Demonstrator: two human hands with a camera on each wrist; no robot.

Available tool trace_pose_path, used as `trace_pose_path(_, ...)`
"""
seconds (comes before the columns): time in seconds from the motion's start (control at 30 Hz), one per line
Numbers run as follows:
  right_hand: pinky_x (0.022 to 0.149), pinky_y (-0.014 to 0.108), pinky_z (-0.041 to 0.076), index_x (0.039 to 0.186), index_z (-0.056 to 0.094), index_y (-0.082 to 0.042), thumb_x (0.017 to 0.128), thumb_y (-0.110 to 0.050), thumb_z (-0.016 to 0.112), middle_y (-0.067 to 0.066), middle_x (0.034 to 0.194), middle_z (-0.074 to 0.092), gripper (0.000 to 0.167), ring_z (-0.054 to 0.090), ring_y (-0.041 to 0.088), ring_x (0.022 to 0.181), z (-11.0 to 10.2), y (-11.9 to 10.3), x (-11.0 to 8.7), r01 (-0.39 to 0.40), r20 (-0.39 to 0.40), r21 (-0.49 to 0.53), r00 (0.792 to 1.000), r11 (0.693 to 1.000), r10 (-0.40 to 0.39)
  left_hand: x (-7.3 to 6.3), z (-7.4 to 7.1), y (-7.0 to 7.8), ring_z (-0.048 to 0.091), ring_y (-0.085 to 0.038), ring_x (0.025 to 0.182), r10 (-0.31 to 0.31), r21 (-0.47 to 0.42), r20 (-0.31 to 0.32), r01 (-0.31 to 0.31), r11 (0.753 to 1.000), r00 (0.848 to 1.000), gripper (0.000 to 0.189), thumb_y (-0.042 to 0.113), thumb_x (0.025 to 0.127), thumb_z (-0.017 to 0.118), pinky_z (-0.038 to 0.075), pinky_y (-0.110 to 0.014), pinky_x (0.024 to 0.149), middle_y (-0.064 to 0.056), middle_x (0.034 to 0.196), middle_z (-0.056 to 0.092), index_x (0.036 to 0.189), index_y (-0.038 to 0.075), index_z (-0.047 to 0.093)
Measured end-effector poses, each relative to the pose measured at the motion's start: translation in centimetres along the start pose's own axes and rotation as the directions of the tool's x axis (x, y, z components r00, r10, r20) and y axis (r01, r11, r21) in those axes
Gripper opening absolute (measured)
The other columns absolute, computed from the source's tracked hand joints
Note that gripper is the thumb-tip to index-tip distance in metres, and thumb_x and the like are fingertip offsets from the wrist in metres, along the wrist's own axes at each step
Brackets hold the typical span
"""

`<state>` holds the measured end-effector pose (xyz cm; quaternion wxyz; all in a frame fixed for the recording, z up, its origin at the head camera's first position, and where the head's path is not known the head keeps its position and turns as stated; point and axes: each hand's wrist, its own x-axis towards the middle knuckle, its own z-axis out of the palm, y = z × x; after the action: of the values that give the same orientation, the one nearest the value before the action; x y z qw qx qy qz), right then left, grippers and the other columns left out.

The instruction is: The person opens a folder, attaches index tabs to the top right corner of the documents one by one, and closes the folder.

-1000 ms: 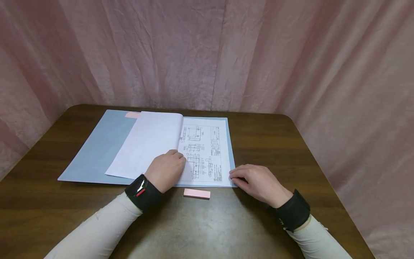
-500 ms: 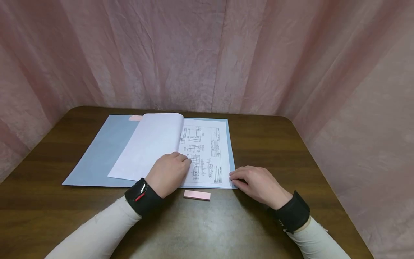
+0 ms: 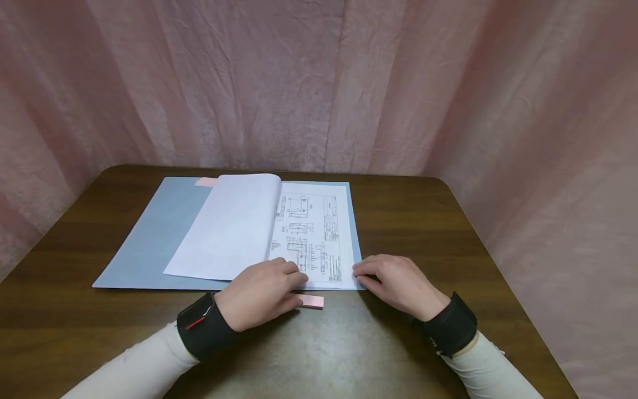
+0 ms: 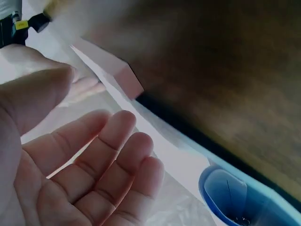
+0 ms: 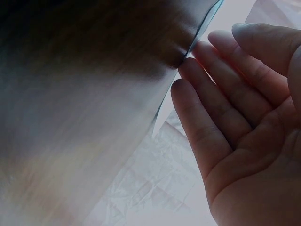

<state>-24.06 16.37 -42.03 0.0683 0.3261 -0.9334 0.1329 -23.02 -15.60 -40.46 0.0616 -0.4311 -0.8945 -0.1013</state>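
Note:
A blue folder (image 3: 144, 238) lies spread on the table, with a blank white sheet (image 3: 224, 227) turned over to its left. On the right side shows a page of technical drawings (image 3: 326, 221). At the folder's front edge is a pink sticky-note pad (image 3: 313, 301), partly covered by my left hand (image 3: 261, 293). In the left wrist view the pad (image 4: 106, 63) lies beyond the thumb and the extended fingers, with nothing gripped. My right hand (image 3: 399, 282) rests with its fingertips at the folder's front right corner; its fingers (image 5: 225, 99) are relaxed and hold nothing.
A pink sticky tab (image 3: 205, 182) shows at the folder's top edge, partly behind the turned sheet. The brown wooden table (image 3: 408, 216) is bounded at the back and right by a pink curtain (image 3: 279, 83).
My left hand has left the page fold and come down toward me to the sticky-note pad, now partly covering it. The right hand has stayed at the folder's corner.

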Motion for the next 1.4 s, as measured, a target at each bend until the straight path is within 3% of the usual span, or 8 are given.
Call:
trace_pose_path(0.17, 0.085, 0.037, 0.063, 0.115, 0.088, -0.015, 0.094, -0.015, 0.091, -0.002, 0.117, 0.081, 0.022, 0.076, 0.014, 0.102, -0.11, -0.06, 0.0, -0.003, 0.003, -0.002, 1.0, 1.0, 0.003, -0.07, 0.09, 0.19, 0.059, -0.014, 0.087, 0.022, -0.022, 0.044, -0.021, 1.0, 0.999, 0.038, 0.031, 0.087, 0.098, 0.054, -0.03, 0.076, 0.003, 0.099, 0.071, 0.116, 0.013, 0.081)
trace_pose_path(0.47, 0.084, 0.036, 0.063, 0.117, 0.087, -0.015, 0.094, -0.017, 0.091, -0.002, 0.117, 0.081, 0.023, 0.075, 0.013, 0.1, -0.07, -0.08, -0.03, -0.004, 0.012, -0.002, 1.0, 1.0, 0.004, 0.07, 0.64, 0.32, 0.055, -0.013, 0.084, 0.009, -0.033, 0.074, -0.006, 0.999, 0.997, 0.031, 0.031, 0.087, 0.098, 0.05, -0.029, 0.074, 0.007, 0.092, 0.065, 0.109, 0.017, 0.08)
trace_pose_path(1.17, 0.086, 0.037, 0.063, 0.115, 0.088, -0.016, 0.095, -0.016, 0.09, -0.002, 0.117, 0.081, 0.021, 0.076, 0.014, 0.103, -0.05, -0.14, 0.01, -0.01, 0.013, -0.005, 1.0, 1.0, 0.01, 0.24, 0.79, 0.19, 0.052, -0.013, 0.079, -0.002, 0.006, 0.06, 0.002, 1.0, 0.998, 0.022, 0.025, 0.091, 0.094, 0.047, -0.027, 0.07, 0.007, 0.086, 0.061, 0.102, 0.017, 0.077)
trace_pose_path(1.4, 0.085, 0.037, 0.063, 0.116, 0.087, -0.015, 0.095, -0.017, 0.09, -0.002, 0.117, 0.081, 0.021, 0.075, 0.013, 0.102, 0.01, -0.15, -0.07, -0.015, 0.017, -0.007, 1.0, 1.0, 0.015, 0.65, 0.02, 0.39, 0.054, -0.012, 0.073, -0.014, -0.008, 0.031, 0.014, 1.0, 0.999, 0.02, 0.023, 0.096, 0.09, 0.049, -0.027, 0.068, 0.006, 0.083, 0.065, 0.104, 0.015, 0.074)
